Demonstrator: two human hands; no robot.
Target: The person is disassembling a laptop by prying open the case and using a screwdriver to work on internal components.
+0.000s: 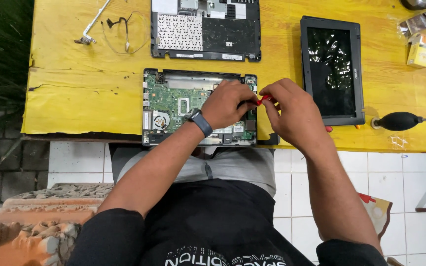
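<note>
An opened laptop base (154, 135) with a green circuit board (173, 101) and a small fan (160, 120) lies at the near edge of a yellow wooden table (75, 93). My left hand (228, 103), with a dark watch at the wrist, rests over the board's right part. My right hand (292, 111) is beside it at the base's right edge. Both hands pinch a small red tool (264, 99) between their fingertips. What lies under my left hand is hidden.
A keyboard cover (205, 29) lies upside down at the back. A black screen panel (332, 69) lies to the right, with a black air blower (396, 121) near it. A loose cable and a metal hinge bracket (119, 27) lie back left. Small boxes (420, 49) sit far right.
</note>
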